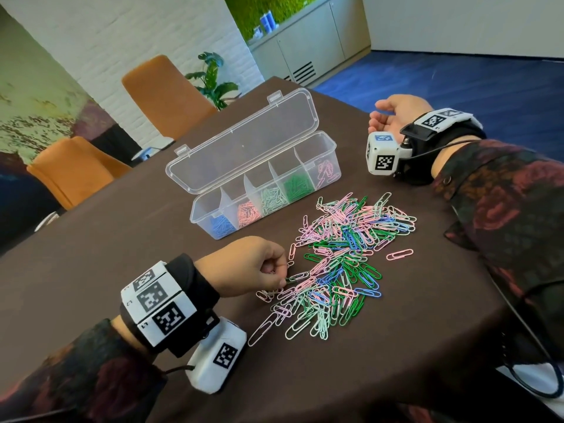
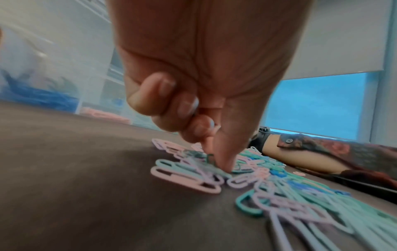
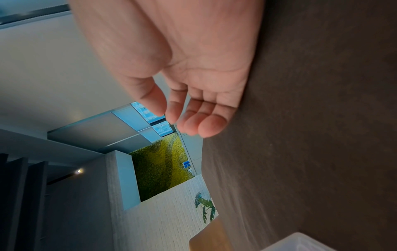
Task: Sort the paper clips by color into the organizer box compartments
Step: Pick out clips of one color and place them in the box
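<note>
At the near edge of the paper clips (image 1: 338, 264) on the worktop (image 1: 122, 239), the left hand (image 1: 253, 265) pinches down with fingers curled, though whether one clip is caught I cannot tell. Best to lift a single colour clear, then carry it to the organizer box (image 1: 262, 190) just behind. The right hand (image 1: 393, 114) rests relaxed, holding nothing.

A white brick wall (image 1: 128, 35) stood at eleven o'clock, a green moss panel (image 1: 262, 10) at twelve above pale cabinets (image 1: 308, 47). Two orange chairs (image 1: 164, 96) and a potted plant (image 1: 213, 79) stood beyond the brown-clothed table (image 1: 100, 239). Blue carpet (image 1: 476, 80) lay at two o'clock.
</note>
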Motion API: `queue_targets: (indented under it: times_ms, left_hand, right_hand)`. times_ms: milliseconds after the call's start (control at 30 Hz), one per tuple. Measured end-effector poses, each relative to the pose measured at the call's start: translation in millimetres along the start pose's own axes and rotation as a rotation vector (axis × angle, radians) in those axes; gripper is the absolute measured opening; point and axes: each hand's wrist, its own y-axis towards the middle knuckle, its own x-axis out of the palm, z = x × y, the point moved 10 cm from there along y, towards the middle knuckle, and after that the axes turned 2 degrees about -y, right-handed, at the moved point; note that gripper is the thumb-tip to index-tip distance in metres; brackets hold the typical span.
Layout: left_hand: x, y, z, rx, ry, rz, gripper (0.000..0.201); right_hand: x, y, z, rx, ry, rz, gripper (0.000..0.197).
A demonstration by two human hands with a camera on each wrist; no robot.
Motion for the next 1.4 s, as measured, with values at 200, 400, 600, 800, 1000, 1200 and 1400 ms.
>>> queue_targets:
  times_ms: [200, 400, 600, 800, 1000, 1200, 1400]
  left_hand:
    - [-4.2, -2.2, -14.7, -0.028, -0.644, 0.007, 0.018]
    - [2.6, 9.6, -18.9, -0.007, -1.482, 0.006, 0.039]
    - [3.6, 19.9, 12.9, 0.085, -1.581, -0.146, 0.027]
    - [-12.3, 31.8, 26.5, 0.083, -0.359, -0.042, 0.008]
    - [-3.5, 40.4, 40.9, 0.131, 0.073, -0.037, 0.018]
    - [-7.9, 27.4, 11.1, 0.081, -0.495, -0.053, 0.016]
    - [-4.6, 4.2, -14.4, 0.155, -1.561, -0.027, 0.027]
  right_hand:
    - [-1.4, 0.8, -0.1, 0.005, -0.004, 0.012, 0.013]
    - [-1.7, 2.0, 1.1, 0.018, -0.012, 0.008, 0.019]
    - [-1.1, 1.9, 1.9, 0.023, -0.013, 0.004, 0.02]
    - [-1.2, 2.1, 1.4, 0.021, 0.01, 0.002, 0.02]
    - [-1.2, 1.6, 1.2, 0.016, 0.004, 0.007, 0.019]
    - [-1.2, 1.3, 2.5, 0.028, 0.007, 0.005, 0.02]
    - [-0.2, 0.5, 1.4, 0.028, 0.006, 0.002, 0.013]
